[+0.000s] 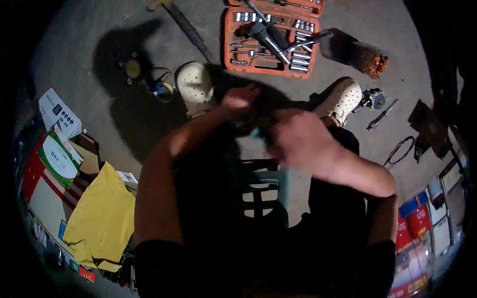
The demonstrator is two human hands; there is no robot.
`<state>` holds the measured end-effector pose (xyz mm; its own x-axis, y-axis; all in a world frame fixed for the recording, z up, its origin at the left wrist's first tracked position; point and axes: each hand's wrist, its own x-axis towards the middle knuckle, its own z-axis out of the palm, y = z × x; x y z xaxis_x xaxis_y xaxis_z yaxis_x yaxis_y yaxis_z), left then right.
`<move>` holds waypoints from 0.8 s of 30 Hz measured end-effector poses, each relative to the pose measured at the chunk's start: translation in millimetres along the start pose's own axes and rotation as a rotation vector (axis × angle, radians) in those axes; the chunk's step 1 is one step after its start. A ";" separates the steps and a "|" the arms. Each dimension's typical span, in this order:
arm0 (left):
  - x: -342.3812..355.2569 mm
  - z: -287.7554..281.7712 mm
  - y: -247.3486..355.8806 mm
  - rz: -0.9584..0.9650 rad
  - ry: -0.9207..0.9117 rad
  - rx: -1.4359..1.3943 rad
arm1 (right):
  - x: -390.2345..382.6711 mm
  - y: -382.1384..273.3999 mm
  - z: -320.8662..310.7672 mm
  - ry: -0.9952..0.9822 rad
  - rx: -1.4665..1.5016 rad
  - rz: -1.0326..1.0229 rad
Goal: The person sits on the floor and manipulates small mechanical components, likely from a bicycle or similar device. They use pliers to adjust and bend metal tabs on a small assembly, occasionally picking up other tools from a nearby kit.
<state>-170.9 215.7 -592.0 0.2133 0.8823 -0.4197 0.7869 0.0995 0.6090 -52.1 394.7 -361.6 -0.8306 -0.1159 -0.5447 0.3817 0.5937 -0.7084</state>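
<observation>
My left hand (241,98) is held out over the floor, partly in shadow. A finger or thumb points away to the right; the others are hidden. My right hand (303,136) sits nearer me and to the right, curled and smeared by motion. Beside its fingertips shows a small teal piece (256,133), with something dark between the two hands that I cannot make out. Below the hands, between my legs, is a grey-green slatted plastic stool (280,186). My cream clogs (195,82) stand on either side.
An open orange socket set case (229,47) lies ahead, with tools across it. A hammer (186,27) lies left of it, a rusty cylinder (365,58) right. Small metal parts (375,99) lie by the right clog. Boxes (59,116) and yellow cloth (104,213) are left.
</observation>
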 end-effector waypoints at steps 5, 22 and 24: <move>13.3 -13.9 13.1 -0.043 -0.205 -0.007 | -11.8 -79.6 -46.4 -0.024 0.317 -0.267; -19.2 -125.2 57.2 -0.308 0.148 -0.666 | -100.8 -45.5 -53.4 0.241 0.615 -0.124; -34.8 -198.5 103.7 -0.306 0.345 -0.633 | -137.3 -54.6 -53.9 0.418 0.748 -0.006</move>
<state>-211.7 286.7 -380.6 -0.2337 0.8559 -0.4614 0.2796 0.5136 0.8112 19.2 421.1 -223.9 -0.8586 0.2733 -0.4338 0.4219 -0.1041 -0.9007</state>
